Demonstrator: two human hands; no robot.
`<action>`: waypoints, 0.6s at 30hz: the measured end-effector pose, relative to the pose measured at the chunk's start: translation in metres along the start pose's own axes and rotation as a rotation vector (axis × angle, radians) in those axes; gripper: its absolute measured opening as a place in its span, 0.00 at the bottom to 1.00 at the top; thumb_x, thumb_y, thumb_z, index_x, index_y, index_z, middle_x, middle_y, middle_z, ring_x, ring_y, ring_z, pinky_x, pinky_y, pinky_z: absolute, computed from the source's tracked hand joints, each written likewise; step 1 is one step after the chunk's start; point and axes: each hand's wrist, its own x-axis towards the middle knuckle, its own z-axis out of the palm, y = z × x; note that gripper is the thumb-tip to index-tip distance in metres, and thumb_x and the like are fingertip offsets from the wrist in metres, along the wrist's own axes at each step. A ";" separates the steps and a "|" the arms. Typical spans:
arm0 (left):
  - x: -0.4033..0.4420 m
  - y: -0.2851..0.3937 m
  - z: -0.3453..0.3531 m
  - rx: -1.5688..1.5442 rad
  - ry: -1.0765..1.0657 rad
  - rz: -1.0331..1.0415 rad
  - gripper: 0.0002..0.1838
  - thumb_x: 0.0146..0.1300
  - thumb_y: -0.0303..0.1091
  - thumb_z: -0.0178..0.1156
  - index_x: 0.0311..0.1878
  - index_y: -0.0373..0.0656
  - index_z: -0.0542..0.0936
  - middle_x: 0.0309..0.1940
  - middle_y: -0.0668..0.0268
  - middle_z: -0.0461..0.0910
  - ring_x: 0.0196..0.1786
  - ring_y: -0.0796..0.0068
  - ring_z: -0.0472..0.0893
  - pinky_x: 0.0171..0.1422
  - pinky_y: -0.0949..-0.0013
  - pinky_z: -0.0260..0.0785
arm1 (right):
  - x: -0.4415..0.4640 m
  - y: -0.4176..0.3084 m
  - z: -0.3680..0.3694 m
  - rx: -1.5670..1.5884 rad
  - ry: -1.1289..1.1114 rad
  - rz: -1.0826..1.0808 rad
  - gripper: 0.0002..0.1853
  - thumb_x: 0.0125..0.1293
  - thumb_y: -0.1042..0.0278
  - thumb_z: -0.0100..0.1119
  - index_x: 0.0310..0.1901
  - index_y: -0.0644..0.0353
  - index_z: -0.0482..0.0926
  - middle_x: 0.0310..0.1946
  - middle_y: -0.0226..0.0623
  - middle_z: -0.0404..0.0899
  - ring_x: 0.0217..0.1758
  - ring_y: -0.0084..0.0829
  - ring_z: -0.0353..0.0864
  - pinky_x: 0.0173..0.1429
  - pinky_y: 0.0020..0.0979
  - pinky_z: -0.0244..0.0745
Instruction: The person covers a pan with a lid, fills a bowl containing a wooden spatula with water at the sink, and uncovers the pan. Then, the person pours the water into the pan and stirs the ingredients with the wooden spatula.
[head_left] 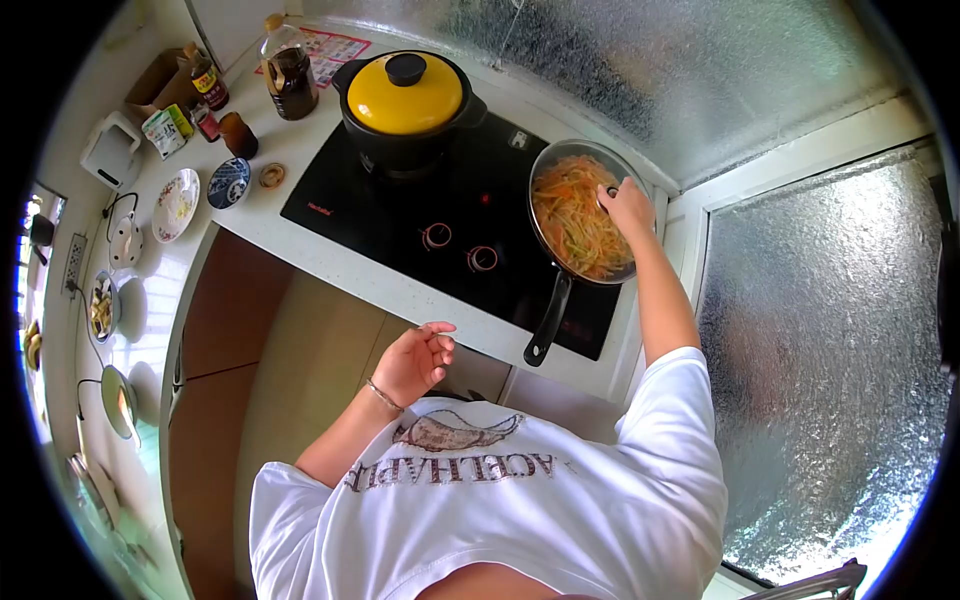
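A frying pan (548, 240) with a long black handle sits on the right side of the black cooktop (380, 215). Shredded orange and pale green food (580, 225) fills it, seen through what looks like a clear glass lid (622, 165). The fingers of my right hand (630, 210) are closed round the small dark knob of that lid. My left hand (415, 365) hangs in front of the counter edge, palm up, fingers loosely bent and holding nothing.
A black pot (400, 150) with a yellow lid (405, 95) stands at the cooktop's back left. Bottles (290, 80), a brown cup (238, 136), a floral plate (176, 205) and a blue patterned dish (229, 184) are farther left. Textured glass (820, 350) borders the right.
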 end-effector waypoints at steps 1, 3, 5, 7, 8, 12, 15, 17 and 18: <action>0.004 0.000 -0.001 0.005 -0.009 -0.005 0.18 0.66 0.40 0.41 0.51 0.39 0.70 0.35 0.69 0.74 0.37 0.77 0.74 0.34 0.79 0.68 | -0.002 -0.002 -0.003 -0.001 -0.004 0.001 0.28 0.60 0.41 0.49 0.43 0.63 0.69 0.25 0.41 0.80 0.29 0.39 0.81 0.29 0.37 0.75; 0.007 -0.002 0.001 0.009 -0.016 -0.012 0.18 0.66 0.40 0.41 0.51 0.39 0.69 0.35 0.69 0.74 0.37 0.77 0.74 0.33 0.79 0.68 | -0.005 -0.006 -0.008 -0.030 -0.027 0.011 0.28 0.59 0.40 0.49 0.42 0.63 0.69 0.25 0.42 0.81 0.30 0.40 0.81 0.30 0.38 0.75; 0.008 -0.001 0.006 0.009 -0.019 -0.026 0.17 0.66 0.40 0.40 0.51 0.40 0.69 0.34 0.70 0.74 0.36 0.77 0.74 0.33 0.79 0.68 | -0.001 -0.001 -0.002 -0.030 -0.029 -0.001 0.28 0.58 0.40 0.49 0.41 0.63 0.69 0.26 0.42 0.81 0.30 0.41 0.81 0.31 0.38 0.75; 0.009 -0.002 0.007 0.011 0.000 -0.022 0.17 0.65 0.39 0.40 0.50 0.40 0.69 0.34 0.70 0.74 0.36 0.77 0.74 0.33 0.79 0.68 | -0.002 -0.001 -0.002 -0.029 -0.033 -0.013 0.28 0.58 0.40 0.50 0.41 0.63 0.69 0.26 0.42 0.81 0.31 0.41 0.81 0.32 0.39 0.76; 0.008 -0.003 0.007 0.012 0.019 -0.020 0.17 0.65 0.39 0.39 0.50 0.40 0.69 0.34 0.70 0.74 0.35 0.77 0.74 0.33 0.79 0.68 | -0.002 -0.001 -0.002 -0.021 -0.032 -0.009 0.29 0.57 0.40 0.50 0.41 0.63 0.69 0.27 0.43 0.81 0.31 0.42 0.81 0.33 0.39 0.76; 0.006 -0.007 0.003 0.016 0.030 -0.023 0.17 0.65 0.39 0.39 0.50 0.40 0.69 0.34 0.70 0.74 0.35 0.77 0.74 0.33 0.79 0.68 | -0.005 -0.004 -0.011 -0.009 -0.075 0.005 0.29 0.57 0.38 0.50 0.42 0.63 0.68 0.31 0.46 0.81 0.35 0.43 0.81 0.37 0.39 0.76; 0.004 -0.009 0.002 0.003 0.031 -0.011 0.17 0.65 0.39 0.39 0.50 0.39 0.70 0.34 0.70 0.74 0.35 0.78 0.74 0.33 0.79 0.68 | 0.003 0.003 -0.003 0.027 -0.127 -0.017 0.32 0.57 0.37 0.50 0.44 0.64 0.68 0.35 0.49 0.80 0.42 0.45 0.80 0.43 0.41 0.75; 0.003 -0.011 0.001 0.016 0.040 -0.002 0.17 0.65 0.38 0.39 0.49 0.39 0.70 0.34 0.69 0.74 0.35 0.78 0.74 0.33 0.79 0.68 | 0.013 0.008 0.002 0.038 -0.142 -0.033 0.34 0.56 0.36 0.50 0.45 0.65 0.69 0.37 0.50 0.79 0.44 0.46 0.79 0.46 0.41 0.74; 0.002 -0.013 0.001 0.016 0.044 -0.004 0.17 0.65 0.38 0.39 0.49 0.39 0.70 0.34 0.69 0.74 0.35 0.78 0.74 0.33 0.79 0.68 | 0.009 0.006 -0.002 0.049 -0.156 -0.049 0.35 0.56 0.35 0.50 0.45 0.66 0.69 0.39 0.52 0.79 0.47 0.46 0.78 0.48 0.42 0.73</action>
